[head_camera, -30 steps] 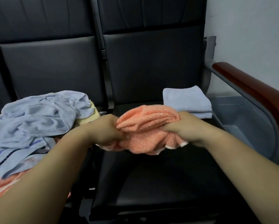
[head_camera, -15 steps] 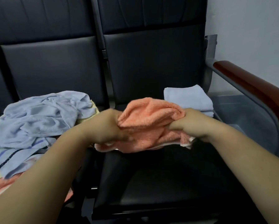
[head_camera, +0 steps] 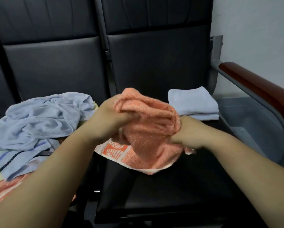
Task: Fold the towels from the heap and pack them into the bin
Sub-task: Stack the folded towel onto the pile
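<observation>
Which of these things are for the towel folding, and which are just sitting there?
For the job:
orange towel, gripped by the left hand and the right hand
heap of unfolded towels
folded pale blue towels
grey bin

Just there:
black seats
wooden armrest
white wall

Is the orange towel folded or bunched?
Bunched, not folded. The orange towel hangs in loose, uneven layers, gripped by the left hand and right hand, its patterned end drooping.
</observation>
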Demonstrator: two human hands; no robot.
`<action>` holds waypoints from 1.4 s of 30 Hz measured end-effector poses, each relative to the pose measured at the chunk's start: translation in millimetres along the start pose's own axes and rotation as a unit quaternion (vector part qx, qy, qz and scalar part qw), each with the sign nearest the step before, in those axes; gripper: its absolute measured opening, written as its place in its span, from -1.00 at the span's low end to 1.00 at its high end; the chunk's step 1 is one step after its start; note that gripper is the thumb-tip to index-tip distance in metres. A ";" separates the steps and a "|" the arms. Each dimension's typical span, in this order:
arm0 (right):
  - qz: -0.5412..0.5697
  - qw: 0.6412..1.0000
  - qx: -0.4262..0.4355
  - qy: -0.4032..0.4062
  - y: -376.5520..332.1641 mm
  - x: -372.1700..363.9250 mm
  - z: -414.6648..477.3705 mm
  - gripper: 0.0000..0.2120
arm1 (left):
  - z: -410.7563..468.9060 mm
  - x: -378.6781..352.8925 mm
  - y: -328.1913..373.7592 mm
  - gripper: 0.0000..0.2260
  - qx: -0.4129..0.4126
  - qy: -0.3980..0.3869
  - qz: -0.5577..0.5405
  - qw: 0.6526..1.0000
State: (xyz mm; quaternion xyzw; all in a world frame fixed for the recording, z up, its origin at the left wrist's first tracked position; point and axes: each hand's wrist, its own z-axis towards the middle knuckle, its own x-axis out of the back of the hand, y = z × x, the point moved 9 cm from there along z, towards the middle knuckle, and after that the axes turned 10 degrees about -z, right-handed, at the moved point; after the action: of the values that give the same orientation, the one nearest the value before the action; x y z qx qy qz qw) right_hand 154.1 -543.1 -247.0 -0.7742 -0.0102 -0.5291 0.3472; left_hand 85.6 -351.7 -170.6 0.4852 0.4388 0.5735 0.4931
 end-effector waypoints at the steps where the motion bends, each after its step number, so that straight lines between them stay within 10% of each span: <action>1: 0.009 1.000 -0.013 0.025 4.6 8.6 0.6 -0.88 | -2.1 -1.7 -5.5 -0.80 0.023 -0.037 0.109 0.993; 5: 0.194 0.979 -0.023 0.057 15.4 31.1 -3.7 -0.96 | -1.7 10.6 -34.8 -0.80 0.090 -0.089 0.421 0.898; 11: 0.362 0.932 0.025 -0.007 -2.0 13.9 -5.7 -0.60 | 3.3 31.0 -18.8 -0.88 0.056 0.064 0.161 0.983; 15: 0.136 0.989 0.016 -0.061 -7.8 -5.9 -7.2 -0.49 | -0.9 26.5 7.7 -0.90 -0.040 0.135 0.050 0.989; 18: 0.047 0.998 -0.039 0.015 8.1 5.5 1.4 -0.85 | -2.4 10.3 15.0 -0.74 -0.068 0.071 0.033 0.995; 23: 0.219 0.970 -0.062 0.080 32.8 39.6 -1.5 -0.90 | -6.9 2.3 -20.8 -0.74 0.087 -0.102 0.242 0.961; 27: 0.351 0.935 -0.030 0.028 19.0 17.6 4.8 -0.85 | 2.5 18.3 -39.9 -0.84 0.131 -0.066 0.426 0.893; 31: 0.412 0.911 0.001 -0.022 5.8 7.7 4.7 -0.62 | 8.5 38.4 -33.3 -0.92 0.096 0.065 0.219 0.969; 34: 0.138 0.987 0.011 -0.082 0.6 -8.4 -2.7 -0.51 | 5.6 41.0 -15.0 -0.77 0.025 0.131 0.079 0.988; 37: 0.058 0.997 -0.039 -0.021 9.0 -5.9 2.1 -0.89 | 1.8 25.8 3.6 -0.67 -0.039 0.115 0.054 0.991; 42: 0.261 0.961 -0.062 0.058 22.8 16.3 6.4 -0.95 | -1.8 6.0 -10.4 -0.78 0.038 -0.063 0.076 0.994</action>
State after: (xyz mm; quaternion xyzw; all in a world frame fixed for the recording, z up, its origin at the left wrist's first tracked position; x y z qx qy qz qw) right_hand 175.2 -562.6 -246.9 -0.7380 0.2458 -0.4634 0.4244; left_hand 85.0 -344.4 -180.3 0.5706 0.3900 0.5610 0.4557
